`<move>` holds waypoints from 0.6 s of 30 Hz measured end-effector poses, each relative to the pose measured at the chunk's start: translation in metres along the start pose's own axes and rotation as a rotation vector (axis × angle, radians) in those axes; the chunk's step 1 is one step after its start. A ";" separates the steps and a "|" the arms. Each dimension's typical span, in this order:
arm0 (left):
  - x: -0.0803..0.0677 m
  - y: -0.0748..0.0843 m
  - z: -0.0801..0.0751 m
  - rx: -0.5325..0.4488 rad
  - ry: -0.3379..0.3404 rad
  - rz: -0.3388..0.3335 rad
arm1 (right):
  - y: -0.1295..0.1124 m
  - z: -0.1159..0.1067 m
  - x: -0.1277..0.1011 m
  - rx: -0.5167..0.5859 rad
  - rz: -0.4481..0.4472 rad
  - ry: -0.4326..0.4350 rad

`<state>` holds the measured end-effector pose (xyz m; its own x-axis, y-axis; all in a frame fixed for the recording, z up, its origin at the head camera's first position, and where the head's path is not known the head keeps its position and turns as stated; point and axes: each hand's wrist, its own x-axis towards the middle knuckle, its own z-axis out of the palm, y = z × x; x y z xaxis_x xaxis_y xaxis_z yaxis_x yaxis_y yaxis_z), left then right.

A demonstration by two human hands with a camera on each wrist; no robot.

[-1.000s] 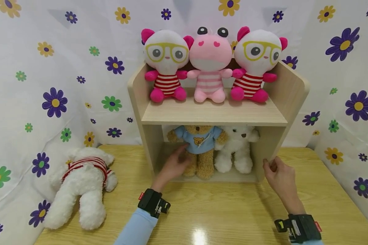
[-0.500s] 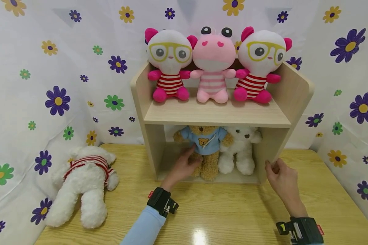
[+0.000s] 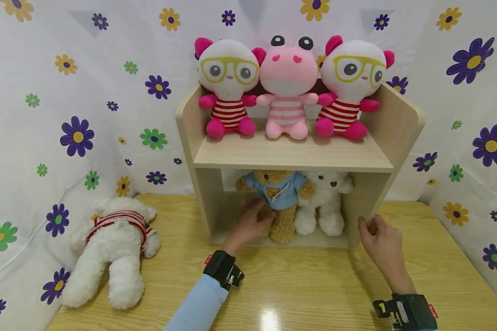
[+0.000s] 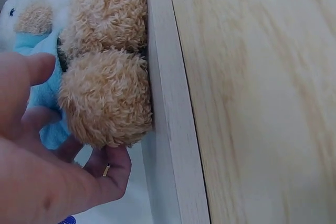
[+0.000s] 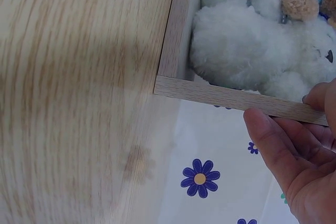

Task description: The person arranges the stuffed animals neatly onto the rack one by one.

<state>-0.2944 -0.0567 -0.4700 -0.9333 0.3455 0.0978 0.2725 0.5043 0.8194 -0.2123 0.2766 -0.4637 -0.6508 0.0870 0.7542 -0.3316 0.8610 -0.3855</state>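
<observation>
Tan bear [image 3: 278, 202] wears blue; neighbouring bear [image 3: 325, 202] white; shelf [image 3: 291, 154] pale wood.

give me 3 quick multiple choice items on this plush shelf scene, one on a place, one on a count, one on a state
1. Where is the brown bear?
A. top shelf
B. lower compartment
C. on the table

2. How many plush toys sit on the top shelf?
A. two
B. three
C. five

3. How does the striped white plush lie on the table?
A. sitting upright
B. face down
C. hanging from the shelf

Answers:
1 B, it sits under the shelf board beside the white bear, with the left hand at its leg.
2 B, three sit in a row.
3 B, its back faces up.
</observation>
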 end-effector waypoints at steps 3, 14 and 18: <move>0.000 0.002 0.002 0.025 0.024 -0.008 | 0.000 0.000 -0.001 0.005 -0.008 0.002; -0.005 0.011 0.014 0.291 0.452 0.264 | -0.003 0.000 0.001 -0.004 -0.003 0.009; -0.009 0.009 0.019 0.339 0.353 0.351 | -0.003 -0.001 0.000 -0.001 -0.003 0.005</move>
<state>-0.2793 -0.0401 -0.4748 -0.7796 0.2827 0.5588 0.5834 0.6523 0.4839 -0.2109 0.2746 -0.4616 -0.6461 0.0868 0.7583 -0.3329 0.8620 -0.3823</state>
